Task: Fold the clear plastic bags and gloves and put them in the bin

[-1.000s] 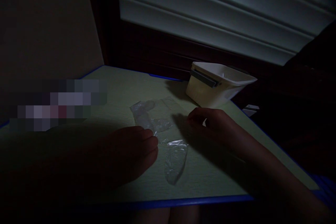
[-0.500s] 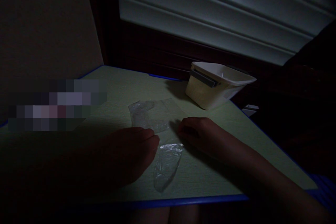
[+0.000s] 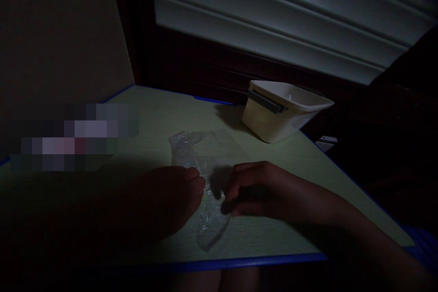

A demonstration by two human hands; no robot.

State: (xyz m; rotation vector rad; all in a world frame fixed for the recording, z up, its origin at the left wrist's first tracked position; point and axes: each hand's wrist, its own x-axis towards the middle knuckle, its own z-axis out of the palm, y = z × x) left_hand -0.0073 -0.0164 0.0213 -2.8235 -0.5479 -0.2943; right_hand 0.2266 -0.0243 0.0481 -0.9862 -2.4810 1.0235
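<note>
A thin, clear plastic bag [image 3: 212,233] lies crumpled on the light green tabletop [image 3: 280,235]. Its far part spreads out flat, and its near part narrows to a rounded end. My left hand [image 3: 178,198] is closed at the bag's left side, fingertips pinched down against it; part of the bag is hidden under that hand. At the bag's right side is my right hand [image 3: 263,189], its fingers curved and the thumb apart from them. Those fingertips hover over or just touch the near part; I cannot tell which.
A cream plastic bin [image 3: 270,121] with a grey handle stands at the table's back right edge. To the left, a blurred-out patch [image 3: 78,139] hides something. Blue trim [image 3: 239,262] borders the table. A white slatted panel [image 3: 273,23] rises behind, and the room is dim.
My right hand has come nearer along the bag, and its fingers have parted from a pinch. The bag's near part has shifted slightly left. My left hand has barely moved.
</note>
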